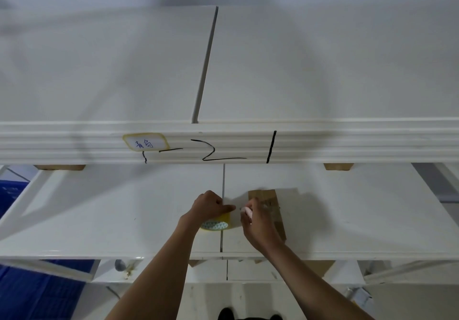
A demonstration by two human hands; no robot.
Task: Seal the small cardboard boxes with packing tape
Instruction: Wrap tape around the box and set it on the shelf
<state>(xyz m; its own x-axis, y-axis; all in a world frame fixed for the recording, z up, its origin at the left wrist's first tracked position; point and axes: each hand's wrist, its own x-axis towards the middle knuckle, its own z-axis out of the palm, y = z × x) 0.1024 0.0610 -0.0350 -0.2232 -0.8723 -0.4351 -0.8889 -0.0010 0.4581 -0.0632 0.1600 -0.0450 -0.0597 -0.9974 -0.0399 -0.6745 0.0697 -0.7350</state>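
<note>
Left hand [210, 205]: fingers curled over the yellow tape roll [215, 222], which is held on the white tabletop [111, 215] | Right hand [258, 222]: a small pink cutter [248, 212] is pinched | Cardboard box [270, 210]: set on the tabletop just right of the roll, partly hidden by the right hand | Surroundings: a labelled shelf edge [223, 143] is seen above; blue crate [15, 190] at left.

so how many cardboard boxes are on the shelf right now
1. The cardboard box lies on the white shelf right of the centre seam, partly behind the right hand. The hands could hide part of it; no other box shows.
</note>
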